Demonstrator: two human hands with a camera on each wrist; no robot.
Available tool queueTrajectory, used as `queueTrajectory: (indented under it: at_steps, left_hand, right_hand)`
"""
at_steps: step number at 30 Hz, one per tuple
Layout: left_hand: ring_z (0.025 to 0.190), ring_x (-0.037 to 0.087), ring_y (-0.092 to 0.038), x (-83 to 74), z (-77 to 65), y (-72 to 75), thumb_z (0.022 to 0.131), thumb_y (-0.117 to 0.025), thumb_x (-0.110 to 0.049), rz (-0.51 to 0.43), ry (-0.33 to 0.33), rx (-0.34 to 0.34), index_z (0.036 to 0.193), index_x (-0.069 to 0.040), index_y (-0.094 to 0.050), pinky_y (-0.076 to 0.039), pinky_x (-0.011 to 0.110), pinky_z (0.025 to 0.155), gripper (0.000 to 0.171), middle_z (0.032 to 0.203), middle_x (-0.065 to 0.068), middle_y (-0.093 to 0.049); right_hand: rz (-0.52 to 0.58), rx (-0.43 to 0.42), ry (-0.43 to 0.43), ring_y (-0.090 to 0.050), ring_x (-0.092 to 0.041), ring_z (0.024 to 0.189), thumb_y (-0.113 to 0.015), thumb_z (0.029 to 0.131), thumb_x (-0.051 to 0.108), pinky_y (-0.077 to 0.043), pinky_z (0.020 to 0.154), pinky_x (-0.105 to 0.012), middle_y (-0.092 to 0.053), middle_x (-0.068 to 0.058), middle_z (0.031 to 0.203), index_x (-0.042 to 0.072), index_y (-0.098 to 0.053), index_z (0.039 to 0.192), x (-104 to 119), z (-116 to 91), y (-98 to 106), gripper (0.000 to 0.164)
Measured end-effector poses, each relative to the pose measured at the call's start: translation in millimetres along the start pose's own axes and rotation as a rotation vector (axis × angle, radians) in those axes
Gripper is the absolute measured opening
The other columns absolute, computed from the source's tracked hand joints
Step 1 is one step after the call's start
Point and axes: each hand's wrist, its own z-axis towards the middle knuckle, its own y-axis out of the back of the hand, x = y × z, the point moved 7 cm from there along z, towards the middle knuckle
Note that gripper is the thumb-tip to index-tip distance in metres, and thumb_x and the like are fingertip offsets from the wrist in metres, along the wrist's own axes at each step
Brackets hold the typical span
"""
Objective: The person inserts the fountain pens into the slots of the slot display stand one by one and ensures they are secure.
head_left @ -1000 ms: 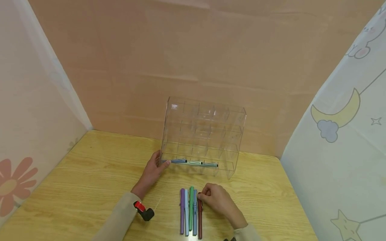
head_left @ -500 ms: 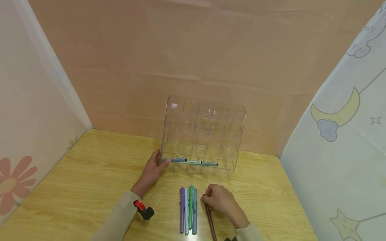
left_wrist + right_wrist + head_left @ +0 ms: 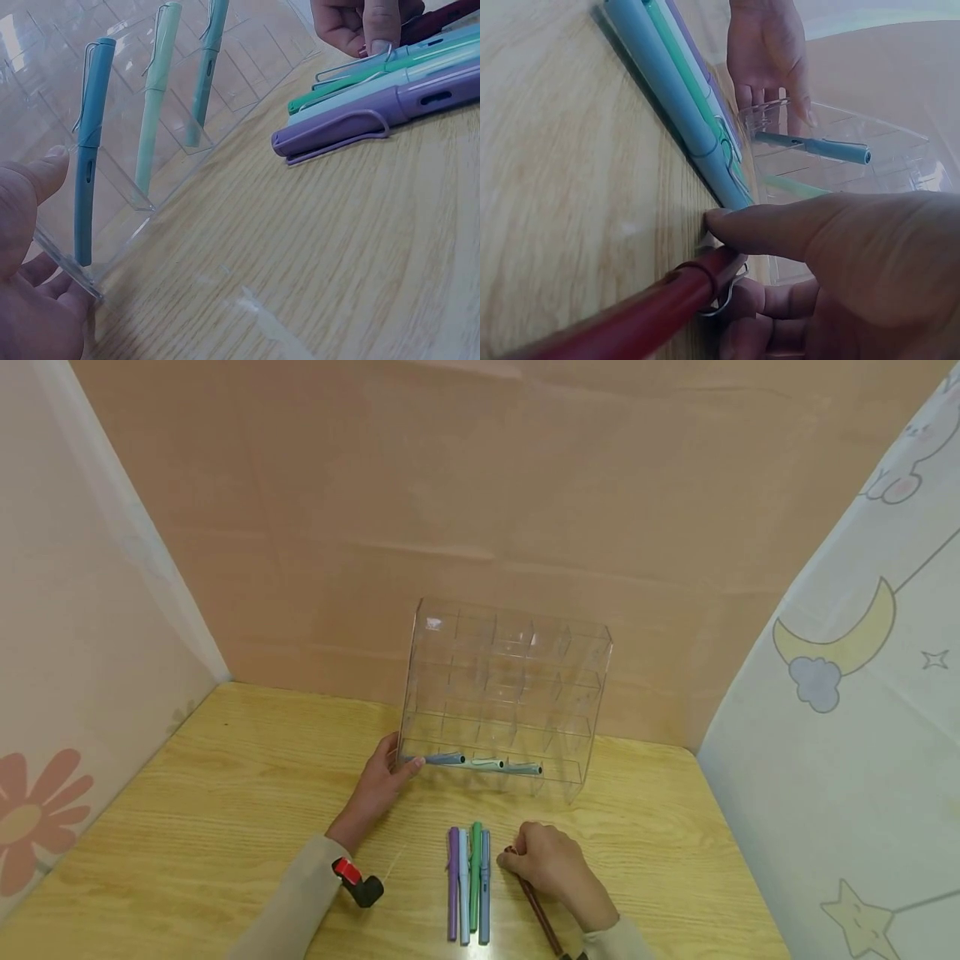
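Our left forearm slants forward and inward from the near edge, and our left hand (image 3: pixel 382 783) grips the lower left corner of the clear rack (image 3: pixel 502 685), thumb across the front and the other fingers around the edge. Our right forearm comes in from the lower right, angled forward and to the left; our right hand (image 3: pixel 552 860) is held low over the worktop (image 3: pixel 225 827) with its back up, its thumb and curled fingers pinching the dark red pen (image 3: pixel 540 912) at the clip end.

That pen lies in front of the rack, well apart from our left hand, and just right of four pens laid side by side: a purple pen (image 3: pixel 453 885), a pale blue pen (image 3: pixel 463 889), a green pen (image 3: pixel 476 878) and a blue pen (image 3: pixel 484 892). We cannot tell whether its far end touches the worktop.

The pinched clip end points forward and left, toward the rack; from there the long axis runs obliquely back to the right, passing beneath our hand toward the wrist. The four neighbouring pens point almost straight toward the rack, so the dark red one sits at a clear slant to them.
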Motion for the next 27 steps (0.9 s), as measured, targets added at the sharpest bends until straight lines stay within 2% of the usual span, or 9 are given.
queueTrajectory:
  at_steps: [7, 16, 27]
  left_hand:
    - [0.161, 0.051, -0.028, -2.9, -3.7, 0.0, 0.107, -0.067, -0.031, -0.011, 0.014, -0.004, 0.166, -0.005, -0.027, -0.029, 0.066, 0.13, 0.076, 0.173, 0.025, -0.03]
    - [0.161, 0.05, -0.029, -1.4, -0.5, 0.3, 0.108, -0.065, -0.028, -0.016, 0.008, -0.006, 0.166, -0.005, -0.026, -0.028, 0.065, 0.13, 0.073, 0.173, 0.025, -0.03]
    - [0.161, 0.051, -0.028, -1.4, -1.4, 0.3, 0.107, -0.066, -0.033, 0.006, 0.023, -0.005, 0.166, -0.005, -0.026, -0.028, 0.066, 0.13, 0.077, 0.173, 0.026, -0.03]
  right_hand:
    - [0.013, 0.011, 0.01, -0.043, -0.01, 0.056, -0.077, 0.095, 0.033, -0.032, 0.05, -0.024, -0.052, 0.005, 0.067, 0.015, -0.057, 0.076, -2.8, -0.3, -0.2, 0.032]
    - [0.042, -0.003, 0.049, -0.042, -0.009, 0.054, -0.071, 0.095, 0.026, -0.032, 0.048, -0.023, -0.051, 0.006, 0.065, 0.015, -0.06, 0.078, -4.5, -4.8, 5.9, 0.024]
    - [0.036, -0.019, 0.019, -0.043, -0.01, 0.053, -0.07, 0.097, 0.027, -0.033, 0.048, -0.023, -0.057, 0.004, 0.065, 0.013, -0.064, 0.083, -2.3, -8.1, 19.6, 0.021]
